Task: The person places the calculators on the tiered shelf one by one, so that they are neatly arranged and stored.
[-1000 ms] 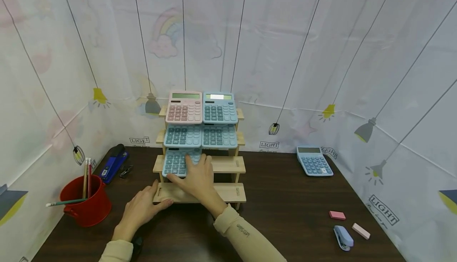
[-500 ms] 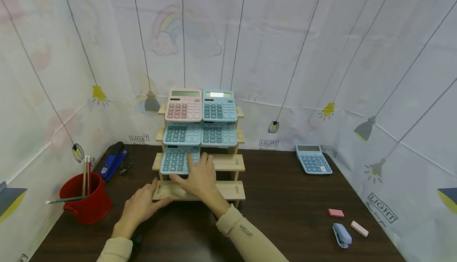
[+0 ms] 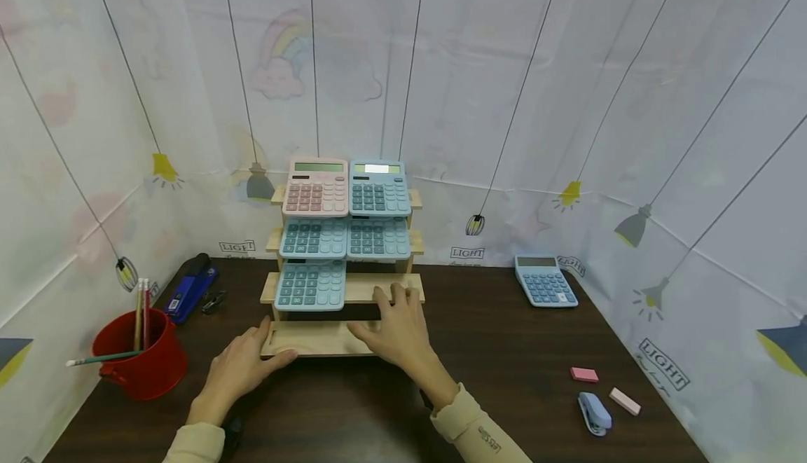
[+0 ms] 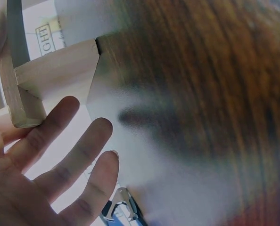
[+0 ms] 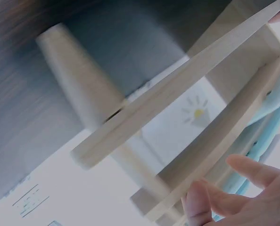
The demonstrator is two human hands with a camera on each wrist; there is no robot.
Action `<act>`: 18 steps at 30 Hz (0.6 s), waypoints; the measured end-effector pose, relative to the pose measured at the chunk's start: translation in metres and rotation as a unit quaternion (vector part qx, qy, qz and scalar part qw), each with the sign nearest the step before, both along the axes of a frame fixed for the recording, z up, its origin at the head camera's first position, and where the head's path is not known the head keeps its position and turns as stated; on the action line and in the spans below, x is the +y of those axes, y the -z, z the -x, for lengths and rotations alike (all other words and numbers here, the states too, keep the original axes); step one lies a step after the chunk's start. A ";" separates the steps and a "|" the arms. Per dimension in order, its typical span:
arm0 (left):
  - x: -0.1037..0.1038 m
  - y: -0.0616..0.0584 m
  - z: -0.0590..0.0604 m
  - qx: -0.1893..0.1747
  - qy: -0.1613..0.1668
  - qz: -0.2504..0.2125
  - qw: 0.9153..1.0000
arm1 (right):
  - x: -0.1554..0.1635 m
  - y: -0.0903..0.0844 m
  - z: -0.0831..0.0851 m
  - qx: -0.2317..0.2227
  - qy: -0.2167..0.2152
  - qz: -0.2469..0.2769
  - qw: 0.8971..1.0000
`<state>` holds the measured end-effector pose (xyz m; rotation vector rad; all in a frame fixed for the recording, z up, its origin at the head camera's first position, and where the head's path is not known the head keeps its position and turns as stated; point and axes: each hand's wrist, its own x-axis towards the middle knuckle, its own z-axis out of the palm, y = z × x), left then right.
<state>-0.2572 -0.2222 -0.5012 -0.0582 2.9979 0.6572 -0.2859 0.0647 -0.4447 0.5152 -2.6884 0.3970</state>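
Observation:
In the head view a stepped wooden rack (image 3: 315, 338) bears calculators. The lowest one, a blue calculator (image 3: 310, 286), lies on the left half of the third tier. My left hand (image 3: 238, 365) rests at the left end of the bottom board, thumb along its front, other fingers spread and straight in the left wrist view. My right hand (image 3: 403, 333) is over the right half of the rack, fingertips at the third tier's bare stretch, nothing in its grasp. The right wrist view has its fingers (image 5: 253, 170) loosely bent beside a rack board.
Higher tiers carry a pink calculator (image 3: 316, 188) and several blue ones. A red bucket (image 3: 148, 365) of pencils and a blue stapler (image 3: 192, 289) stand left. To the right are another blue calculator (image 3: 545, 282), a small stapler (image 3: 594, 414) and two erasers, one a pink eraser (image 3: 583, 375).
My right hand has left the blue calculator on the third tier and moved right along the rack. The left hand keeps its place at the bottom board. The head view has shifted slightly.

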 end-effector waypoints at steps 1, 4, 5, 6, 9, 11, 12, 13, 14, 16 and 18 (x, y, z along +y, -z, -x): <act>-0.001 0.000 0.000 -0.001 -0.002 0.000 1.000 | 0.006 0.001 0.000 -0.002 0.001 0.002 1.000; -0.002 0.001 0.000 0.001 -0.003 0.000 1.000 | 0.025 -0.001 0.000 -0.014 0.008 0.016 1.000; -0.002 0.002 0.000 0.002 -0.003 0.000 1.000 | 0.032 -0.001 0.000 -0.016 0.012 0.020 1.000; -0.002 0.002 0.000 0.002 -0.003 -0.001 1.000 | 0.039 -0.002 0.001 -0.018 0.018 0.022 0.999; -0.001 0.003 0.000 -0.001 -0.003 -0.002 1.000 | 0.064 -0.004 0.004 -0.029 0.041 0.023 0.998; -0.001 0.004 0.000 -0.002 -0.003 -0.002 1.000 | 0.082 -0.004 0.011 -0.040 0.064 0.022 0.997; -0.001 0.004 0.000 -0.001 -0.003 -0.002 1.000 | 0.092 -0.004 0.015 -0.047 0.077 0.021 0.996; 0.000 0.005 0.001 -0.001 -0.003 -0.002 1.000 | 0.102 -0.004 0.020 -0.054 0.090 0.021 0.994; -0.001 0.004 0.001 0.001 -0.003 -0.002 1.000 | 0.112 -0.004 0.026 -0.061 0.103 0.019 0.993; -0.001 0.004 0.001 0.003 -0.003 -0.002 1.000 | 0.135 -0.002 0.038 -0.076 0.127 0.016 0.989; -0.001 0.003 0.002 0.006 -0.002 -0.001 1.000 | 0.158 0.001 0.050 -0.089 0.146 0.012 0.985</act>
